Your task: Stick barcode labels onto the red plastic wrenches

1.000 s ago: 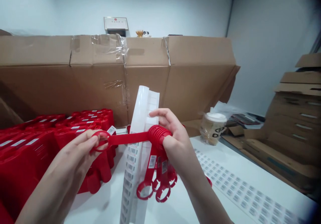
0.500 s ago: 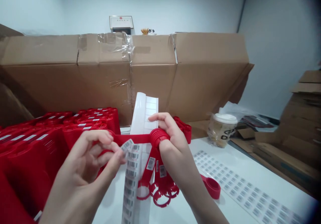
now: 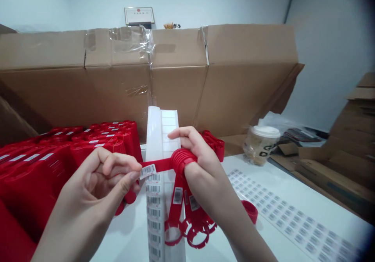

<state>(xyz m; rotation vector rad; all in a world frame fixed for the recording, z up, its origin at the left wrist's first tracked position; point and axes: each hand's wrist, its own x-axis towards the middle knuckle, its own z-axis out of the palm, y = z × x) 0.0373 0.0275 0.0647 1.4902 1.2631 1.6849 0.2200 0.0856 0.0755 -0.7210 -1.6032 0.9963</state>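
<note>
Far left: a stack of red plastic parts (image 3: 96, 148) on the white surface (image 3: 129, 234). Left hand (image 3: 88, 187) had thumb and fingers together, pinching a barcode label (image 3: 147, 171) at its right end. Main change: the label had been tilted up on the fingertips half a second earlier, and now lay flat on a red plastic strap (image 3: 156, 164), so it had gone from loose in the fingers to seated on the strap.

Strap position: held up in the air, in front of a strip of barcode labels (image 3: 154, 211), which stood upright at centre. Its long axis ran roughly level, left to right across the view, with the label lying along it. Ribbed head (image 3: 181, 161) pointed right; the other end went left behind the left hand, mostly hidden.

Right hand (image 3: 202, 168) was clamped around the ribbed head, fingers curled over it. More red tags (image 3: 177, 203) hung below that hand; I can't tell what held them.

Further right: a lidded plastic cup (image 3: 259, 146), a red plastic piece (image 3: 250, 211), and a flat sheet of barcode labels (image 3: 290, 219) on the surface.
</note>
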